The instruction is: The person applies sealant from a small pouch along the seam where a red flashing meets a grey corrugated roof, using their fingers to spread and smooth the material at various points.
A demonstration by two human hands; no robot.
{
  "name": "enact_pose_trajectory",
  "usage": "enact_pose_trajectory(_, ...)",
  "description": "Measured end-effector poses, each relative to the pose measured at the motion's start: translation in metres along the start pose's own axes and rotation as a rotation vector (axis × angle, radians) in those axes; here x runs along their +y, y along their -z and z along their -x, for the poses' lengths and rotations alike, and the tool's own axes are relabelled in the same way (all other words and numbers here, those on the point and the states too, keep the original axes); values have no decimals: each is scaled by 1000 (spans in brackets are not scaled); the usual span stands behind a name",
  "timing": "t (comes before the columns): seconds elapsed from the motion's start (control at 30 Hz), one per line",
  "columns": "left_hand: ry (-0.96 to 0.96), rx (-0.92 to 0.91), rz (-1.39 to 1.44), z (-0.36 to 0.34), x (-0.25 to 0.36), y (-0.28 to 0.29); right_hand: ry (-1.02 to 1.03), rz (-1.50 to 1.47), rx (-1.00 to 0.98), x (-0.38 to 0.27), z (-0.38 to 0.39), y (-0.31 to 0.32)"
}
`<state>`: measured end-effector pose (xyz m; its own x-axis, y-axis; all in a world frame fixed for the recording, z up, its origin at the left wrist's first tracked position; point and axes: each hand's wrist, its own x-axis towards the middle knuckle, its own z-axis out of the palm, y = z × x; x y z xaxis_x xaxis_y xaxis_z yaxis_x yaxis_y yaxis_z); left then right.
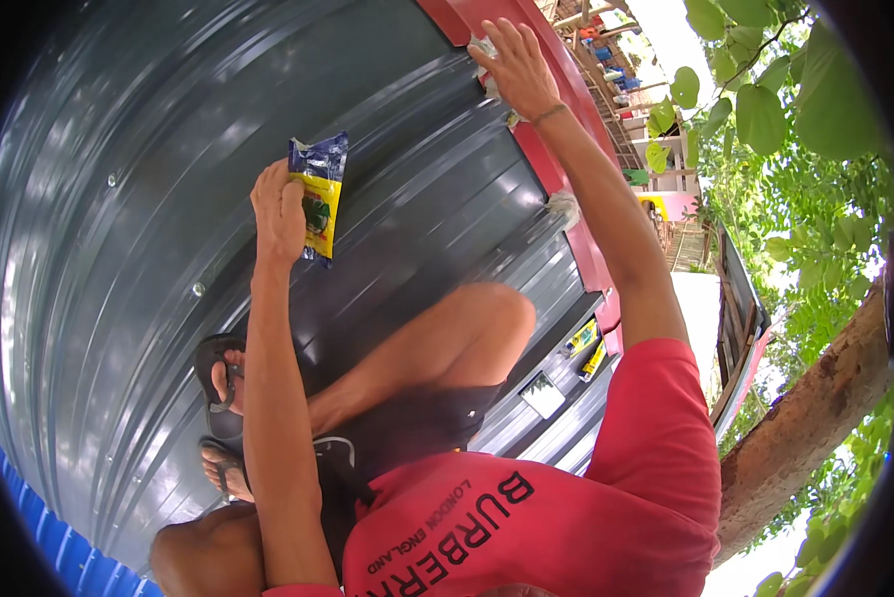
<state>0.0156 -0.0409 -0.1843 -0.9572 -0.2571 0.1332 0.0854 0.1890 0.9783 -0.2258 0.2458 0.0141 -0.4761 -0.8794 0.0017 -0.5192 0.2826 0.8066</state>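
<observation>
Had the blue-and-yellow packet [322, 204] firmly in the left hand [279, 211], closed up snugly with the thumb bent over its left margin! Held it over the grey corrugated roof [138, 259], well in from the right edge with its red trim [588, 257]. And then, away at that very edge, toward its upper end, reached out long with the right hand [518, 75], open, with fingers slightly spread, beside pale crumpled stuff; couldn't tell of anything tucked beneath the palm.

Now, the key line: had the packet off to the left of the right hand and nearer the body, well apart from it, with its long axis running roughly in line with the left forearm. Had the left hand far the nearer, right on it! Farther down the edge, spotted a white clump [563, 207], then two yellow packets [583, 337] near a pale square [542, 395].
</observation>
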Motion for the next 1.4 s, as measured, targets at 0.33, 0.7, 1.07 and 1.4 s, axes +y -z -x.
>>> enact_pose_trajectory(0.33, -147, 9, -111, 4, -11, 1, 173, 202, -355, 36, -40, 22)
enact_pose_trajectory(0.7, -200, -18, -229, 4, -15, -3, 47, 43, -141, 28, -17, 26)
enact_pose_trajectory(1.07, -174, -21, -185, 4, -13, 2, 142, 37, -136, 21, -10, 11)
enact_pose_trajectory(1.4, -45, -54, -83, 0, -6, 2, 85, 117, -137, 21, -3, 12)
